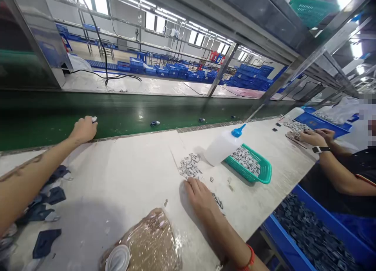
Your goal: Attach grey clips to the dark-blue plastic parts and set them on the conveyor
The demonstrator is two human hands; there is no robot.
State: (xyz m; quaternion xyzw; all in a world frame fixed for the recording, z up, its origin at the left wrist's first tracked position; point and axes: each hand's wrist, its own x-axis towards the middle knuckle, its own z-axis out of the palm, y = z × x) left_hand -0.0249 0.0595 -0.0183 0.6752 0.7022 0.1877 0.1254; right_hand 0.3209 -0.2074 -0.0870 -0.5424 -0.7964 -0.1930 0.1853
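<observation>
Over the near edge of the green conveyor belt [126, 114], my left hand [84, 129] is closed on a small white piece [94, 119] that shows at its fingertips. My right hand [199, 192] rests on the white table [141, 161], its fingertips at the near edge of a pile of small grey-white parts [190, 166]. Whether its bent fingers pinch a part is too small to tell. Just beyond stands a white squeeze bottle [220, 147] with a blue nozzle, beside a green basket [266, 171] of similar parts.
Dark blue pieces [47, 239] lie at the left under my forearm. A clear bag of brown material [152, 243] is at the front. Small dark items [154, 123] sit on the belt. At right, a person's hands [314, 138] work near a blue crate [326, 124]; another blue bin [305, 200] stands below.
</observation>
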